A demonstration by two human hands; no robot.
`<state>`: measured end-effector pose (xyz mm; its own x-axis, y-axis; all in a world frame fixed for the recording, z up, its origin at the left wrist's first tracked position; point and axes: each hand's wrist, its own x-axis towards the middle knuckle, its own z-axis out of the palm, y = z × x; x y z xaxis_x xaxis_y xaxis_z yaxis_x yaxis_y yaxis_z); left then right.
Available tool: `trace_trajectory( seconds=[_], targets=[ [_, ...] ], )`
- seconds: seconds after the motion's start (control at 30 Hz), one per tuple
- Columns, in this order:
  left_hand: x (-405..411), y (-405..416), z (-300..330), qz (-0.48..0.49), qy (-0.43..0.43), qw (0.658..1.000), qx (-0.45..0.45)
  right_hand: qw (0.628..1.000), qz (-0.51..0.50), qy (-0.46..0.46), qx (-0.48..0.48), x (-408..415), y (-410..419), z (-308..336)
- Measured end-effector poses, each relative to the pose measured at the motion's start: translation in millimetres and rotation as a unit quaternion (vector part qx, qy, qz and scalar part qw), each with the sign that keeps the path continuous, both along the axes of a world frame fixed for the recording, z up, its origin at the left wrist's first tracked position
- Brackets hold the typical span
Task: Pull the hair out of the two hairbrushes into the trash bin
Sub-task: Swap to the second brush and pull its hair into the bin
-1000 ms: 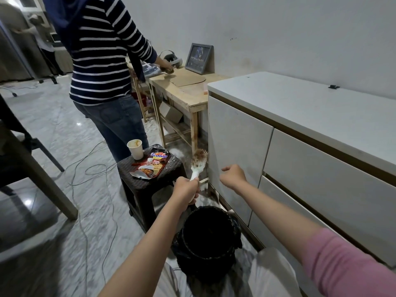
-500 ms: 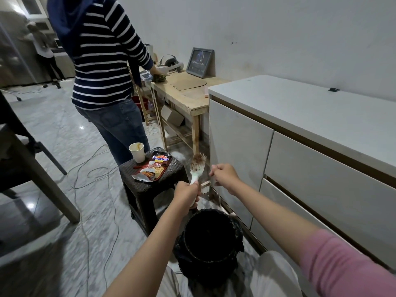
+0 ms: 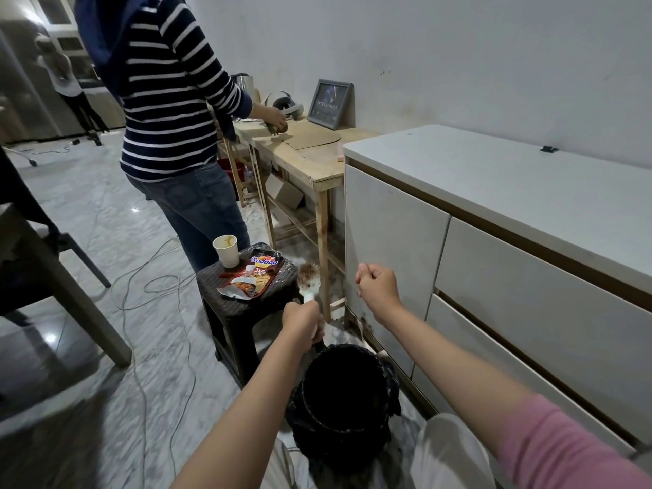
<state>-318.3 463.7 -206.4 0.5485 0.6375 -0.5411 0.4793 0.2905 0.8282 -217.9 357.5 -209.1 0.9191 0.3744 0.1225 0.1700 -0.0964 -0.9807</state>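
Note:
My left hand (image 3: 302, 317) grips the handle of a white hairbrush (image 3: 309, 277), held upright above the far rim of the trash bin (image 3: 310, 368). Brown hair is tangled in the brush head. The bin is black, lined with a dark bag, and stands on the floor between my knees. My right hand (image 3: 377, 287) hovers to the right of the brush head, a short gap away, fingers curled and fingertips pinched on fine hair that is barely visible. Only this one hairbrush is in view.
A dark stool (image 3: 243, 301) left of the brush carries a paper cup (image 3: 225, 250) and a snack wrapper (image 3: 252, 277). A person in a striped top (image 3: 165, 82) stands behind it at a wooden table (image 3: 300, 160). A white cabinet (image 3: 494, 224) fills the right side. Cables (image 3: 155, 284) lie on the floor.
My right hand reached the brush head, then drew back to the right with its fingertips pinched. The brush has stayed over the bin in my left hand.

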Motion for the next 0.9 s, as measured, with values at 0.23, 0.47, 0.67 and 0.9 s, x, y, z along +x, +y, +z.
trace_trajectory(
  seconds=[0.23,0.47,0.67,0.9],
  targets=[
    [2,4,5,0.048,-0.028,0.998,-0.027,0.998,-0.013,0.039,0.054,0,6,5],
    [-12,26,-7,0.117,-0.012,0.992,-0.05,0.988,-0.033,0.064,0.136,10,-9,38],
    [-10,28,-13,0.094,-0.005,0.996,-0.002,1.0,0.013,-0.013,-0.016,6,-11,30],
    [-4,27,-7,0.065,-0.026,0.994,0.088,0.98,0.063,-0.041,-0.182,4,-7,19]
  ],
)
